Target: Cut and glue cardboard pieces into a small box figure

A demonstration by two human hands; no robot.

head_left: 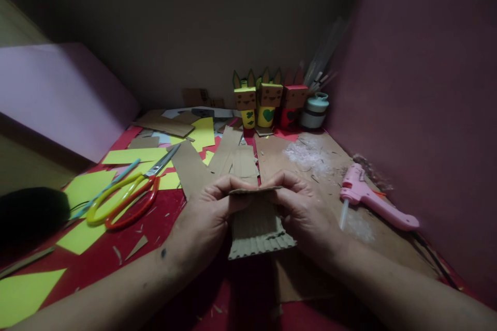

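Observation:
A piece of corrugated cardboard (258,227) is held between both hands near the middle of the view. Its far edge is bent up, and the ribbed, cut edge faces me. My left hand (217,207) pinches it on the left with thumb and fingers. From the other side, my right hand (297,204) grips the same piece, thumb pressed near the fold. Beyond the hands lie loose cardboard strips (225,150). Yellow-and-red-handled scissors (134,194) rest left of my left hand. To the right of my right hand lies a pink glue gun (361,194).
Three cardboard animal figures (267,101) stand against the back wall beside a teal-lidded jar (315,111). Yellow paper pieces (89,189) and scraps cover the left of the red table (163,238). Under the glue gun is a cardboard sheet (330,165). A pink wall (423,88) bounds the right.

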